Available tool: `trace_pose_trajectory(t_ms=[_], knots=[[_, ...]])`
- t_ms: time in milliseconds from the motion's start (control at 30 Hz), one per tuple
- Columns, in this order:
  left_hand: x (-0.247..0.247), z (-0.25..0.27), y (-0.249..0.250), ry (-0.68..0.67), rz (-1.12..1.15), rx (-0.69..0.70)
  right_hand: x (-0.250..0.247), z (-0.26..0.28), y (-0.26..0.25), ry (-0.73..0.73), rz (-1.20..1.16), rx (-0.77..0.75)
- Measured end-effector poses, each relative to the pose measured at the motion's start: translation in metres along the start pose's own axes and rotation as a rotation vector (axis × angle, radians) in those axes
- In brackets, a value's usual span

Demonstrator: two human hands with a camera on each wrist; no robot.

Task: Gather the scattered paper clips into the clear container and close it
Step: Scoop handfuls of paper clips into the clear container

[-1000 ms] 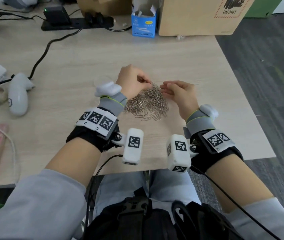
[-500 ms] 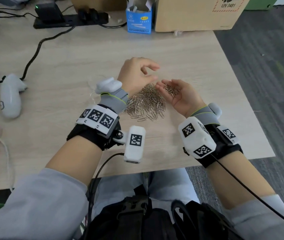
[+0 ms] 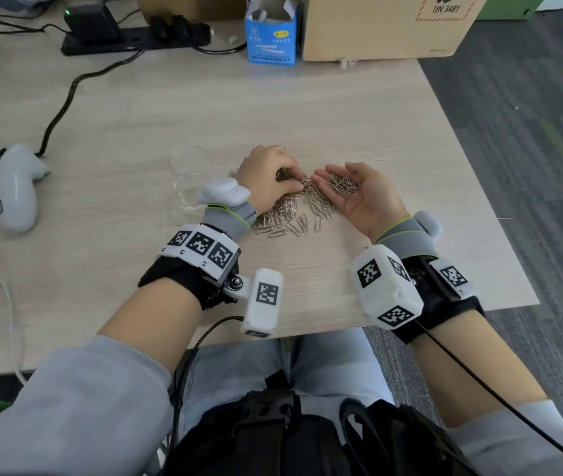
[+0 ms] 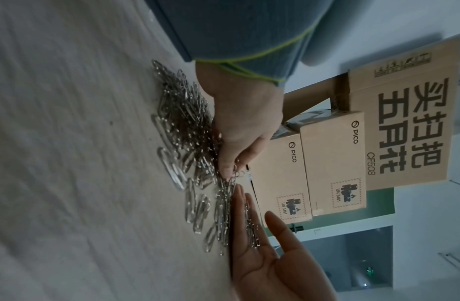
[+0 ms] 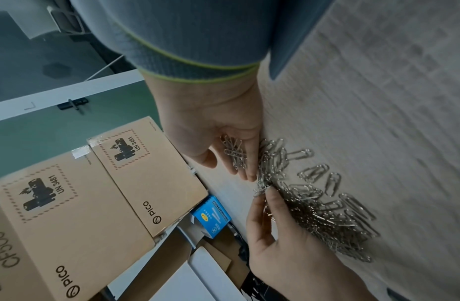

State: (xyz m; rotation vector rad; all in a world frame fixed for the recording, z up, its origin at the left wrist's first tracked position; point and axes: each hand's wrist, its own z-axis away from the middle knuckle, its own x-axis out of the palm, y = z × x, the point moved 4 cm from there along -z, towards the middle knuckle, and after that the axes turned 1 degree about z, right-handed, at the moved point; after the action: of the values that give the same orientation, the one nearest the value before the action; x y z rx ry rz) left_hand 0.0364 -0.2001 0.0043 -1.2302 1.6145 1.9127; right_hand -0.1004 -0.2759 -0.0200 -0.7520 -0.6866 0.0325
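Note:
A pile of silver paper clips [image 3: 290, 216] lies on the wooden table [image 3: 393, 142]. My left hand [image 3: 285, 175] is curled over the pile's far edge and pinches a bunch of clips [image 4: 231, 175]. My right hand [image 3: 333, 173] lies palm up just right of the pile, fingers relaxed, with several clips [image 3: 342, 183] resting in the palm [image 5: 234, 152]. Two round clear container parts sit left of my left hand, one [image 3: 190, 159] farther back and one [image 3: 187, 192] nearer and partly behind my wrist. I cannot tell which part is the lid.
A white controller [image 3: 15, 187] and cables lie at the left. At the back stand a black power strip [image 3: 129, 32], a blue carton [image 3: 271, 32] and cardboard boxes [image 3: 386, 25]. The table's right edge [image 3: 479, 187] drops to grey carpet.
My right hand turned palm up and now carries clips. My left hand rose over that palm with fingers spread, then came back down onto the pile and pinched more clips.

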Motion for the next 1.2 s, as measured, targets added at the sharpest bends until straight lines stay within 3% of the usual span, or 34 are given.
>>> trace_pose_trajectory(t_ms=[167,367,633,733,833,1000,1067,1200], knots=[[-0.013,-0.003,0.002,0.062,0.114,-0.020,0.004,0.002,0.000,0.002,-0.007,0.008],[-0.024,-0.013,0.017,0.057,0.248,0.052,0.013,0.002,-0.001,-0.022,-0.098,-0.019],[-0.008,-0.019,0.050,-0.187,0.299,0.107,0.029,0.005,-0.002,-0.119,-0.054,0.059],[-0.015,-0.018,0.053,-0.059,0.315,0.158,0.022,0.005,-0.008,-0.072,-0.106,0.020],[-0.020,-0.018,0.038,0.085,0.222,0.120,0.010,0.010,-0.011,-0.040,-0.250,0.028],[0.013,-0.007,0.029,-0.198,-0.169,0.053,-0.007,0.018,-0.014,-0.012,-0.263,0.013],[0.022,-0.001,0.032,-0.229,-0.255,0.078,-0.009,0.019,-0.013,-0.020,-0.277,0.022],[0.016,0.004,0.028,-0.172,-0.171,0.052,-0.006,0.021,-0.008,-0.042,-0.319,0.031]])
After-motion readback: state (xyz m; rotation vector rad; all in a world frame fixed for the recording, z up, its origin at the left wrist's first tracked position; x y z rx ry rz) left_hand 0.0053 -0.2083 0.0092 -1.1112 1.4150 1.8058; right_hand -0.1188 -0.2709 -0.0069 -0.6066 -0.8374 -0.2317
